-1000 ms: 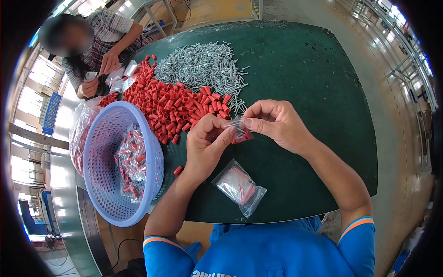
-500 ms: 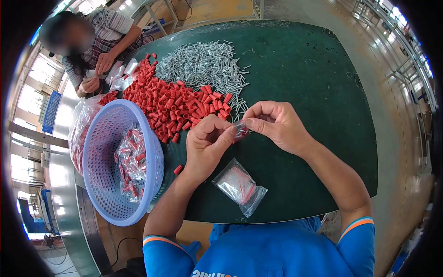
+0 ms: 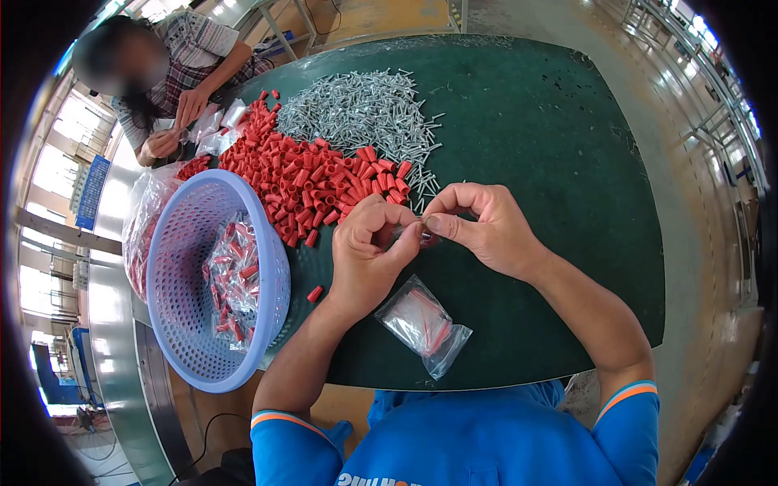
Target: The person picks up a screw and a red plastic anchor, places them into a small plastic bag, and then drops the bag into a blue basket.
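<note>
My left hand (image 3: 374, 247) and my right hand (image 3: 484, 227) meet above the table, each with thumb and forefinger pinched. Between them is a small clear plastic bag (image 3: 429, 236), mostly hidden by the fingers; a bit of metal shows in it. Just beyond the hands lies a heap of red ridged caps (image 3: 312, 186), and behind that a pile of silver screws (image 3: 356, 113). A stack of clear zip bags (image 3: 423, 322) with red strips rests on the table below my hands. One loose red cap (image 3: 315, 293) lies beside my left forearm.
A blue perforated basket (image 3: 279, 283) at the left holds filled bags (image 3: 235, 279) with red caps inside. Across the table's (image 3: 543, 146) far left corner, a co-worker's hands (image 3: 174, 130) are close together near more plastic bags (image 3: 231, 125).
My hands have drawn closer together, and the top of the small bag, stretched between my fingertips before, is now mostly covered by them. The view has shifted slightly.
</note>
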Action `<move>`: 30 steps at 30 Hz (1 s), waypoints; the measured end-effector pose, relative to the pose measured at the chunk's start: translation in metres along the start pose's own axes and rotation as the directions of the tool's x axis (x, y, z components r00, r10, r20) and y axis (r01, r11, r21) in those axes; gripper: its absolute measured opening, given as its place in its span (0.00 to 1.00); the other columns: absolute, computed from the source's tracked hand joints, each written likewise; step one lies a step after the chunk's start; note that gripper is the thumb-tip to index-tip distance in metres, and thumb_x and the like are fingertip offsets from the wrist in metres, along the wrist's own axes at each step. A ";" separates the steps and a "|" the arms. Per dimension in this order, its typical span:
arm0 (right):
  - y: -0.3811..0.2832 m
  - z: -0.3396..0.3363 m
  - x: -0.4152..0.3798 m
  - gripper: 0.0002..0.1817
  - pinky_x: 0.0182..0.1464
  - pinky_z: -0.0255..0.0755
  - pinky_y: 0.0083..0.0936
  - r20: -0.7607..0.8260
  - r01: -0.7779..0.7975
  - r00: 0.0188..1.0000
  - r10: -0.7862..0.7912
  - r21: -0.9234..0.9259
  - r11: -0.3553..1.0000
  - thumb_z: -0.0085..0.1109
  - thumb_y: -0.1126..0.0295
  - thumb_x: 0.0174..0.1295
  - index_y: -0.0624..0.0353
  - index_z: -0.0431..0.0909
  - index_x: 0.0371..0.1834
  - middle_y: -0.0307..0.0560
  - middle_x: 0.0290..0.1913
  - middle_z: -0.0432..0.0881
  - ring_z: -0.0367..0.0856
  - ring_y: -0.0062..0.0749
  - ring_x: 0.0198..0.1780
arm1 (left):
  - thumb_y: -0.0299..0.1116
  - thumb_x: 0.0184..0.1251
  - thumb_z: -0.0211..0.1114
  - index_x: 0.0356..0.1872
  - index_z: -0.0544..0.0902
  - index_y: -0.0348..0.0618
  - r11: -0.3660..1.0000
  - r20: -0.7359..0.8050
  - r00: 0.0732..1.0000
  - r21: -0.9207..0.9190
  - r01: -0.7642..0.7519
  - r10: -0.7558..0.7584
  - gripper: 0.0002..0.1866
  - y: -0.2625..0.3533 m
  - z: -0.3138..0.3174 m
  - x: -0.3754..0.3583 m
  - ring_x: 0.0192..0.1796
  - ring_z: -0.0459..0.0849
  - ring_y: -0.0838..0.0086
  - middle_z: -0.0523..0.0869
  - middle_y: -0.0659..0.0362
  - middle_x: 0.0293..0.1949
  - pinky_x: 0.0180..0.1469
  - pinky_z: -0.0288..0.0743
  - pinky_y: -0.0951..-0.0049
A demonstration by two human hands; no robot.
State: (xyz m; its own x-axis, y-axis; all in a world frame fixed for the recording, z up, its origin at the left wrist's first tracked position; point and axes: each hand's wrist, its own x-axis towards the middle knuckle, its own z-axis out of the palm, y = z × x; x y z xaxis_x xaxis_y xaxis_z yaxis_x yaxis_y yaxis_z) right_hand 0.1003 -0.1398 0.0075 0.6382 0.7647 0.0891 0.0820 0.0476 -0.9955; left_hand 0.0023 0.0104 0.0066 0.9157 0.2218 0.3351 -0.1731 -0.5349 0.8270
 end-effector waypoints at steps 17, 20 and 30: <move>0.012 -0.002 0.000 0.06 0.39 0.72 0.17 -0.018 0.008 1.000 -0.007 0.060 0.998 0.61 0.74 0.56 0.66 0.79 0.31 0.39 0.30 0.82 0.77 0.16 0.34 | 0.25 0.60 0.61 0.24 0.76 0.38 0.988 -0.018 0.996 -0.133 0.080 -0.083 0.06 -0.008 0.005 -0.002 0.27 0.69 0.87 0.74 0.67 0.23 0.29 0.64 0.84; 0.012 -0.006 0.000 0.07 0.39 0.72 0.15 0.005 -0.006 1.000 0.006 -0.011 1.000 0.60 0.71 0.59 0.64 0.78 0.31 0.38 0.30 0.80 0.76 0.16 0.34 | 0.23 0.54 0.66 0.31 0.81 0.38 0.996 -0.002 0.997 -0.045 0.080 -0.080 0.04 -0.005 0.005 -0.003 0.26 0.70 0.87 0.73 0.67 0.23 0.27 0.64 0.84; 0.007 -0.006 -0.003 0.07 0.38 0.70 0.14 0.010 0.081 0.997 -0.080 -0.111 0.991 0.62 0.70 0.57 0.64 0.80 0.30 0.39 0.30 0.81 0.77 0.16 0.34 | 0.25 0.55 0.66 0.29 0.81 0.37 0.980 0.014 0.997 -0.184 0.071 -0.070 0.03 -0.006 0.006 -0.002 0.26 0.70 0.85 0.75 0.65 0.26 0.27 0.62 0.84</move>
State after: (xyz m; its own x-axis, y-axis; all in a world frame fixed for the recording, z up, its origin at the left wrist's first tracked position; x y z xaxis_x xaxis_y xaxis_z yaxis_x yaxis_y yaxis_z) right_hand 0.1032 -0.1457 0.0000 0.6223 0.7645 0.1681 0.2174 0.0375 -0.9754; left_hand 0.0034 0.0079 -0.0020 0.9305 0.2473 0.2704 -0.1715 -0.3583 0.9177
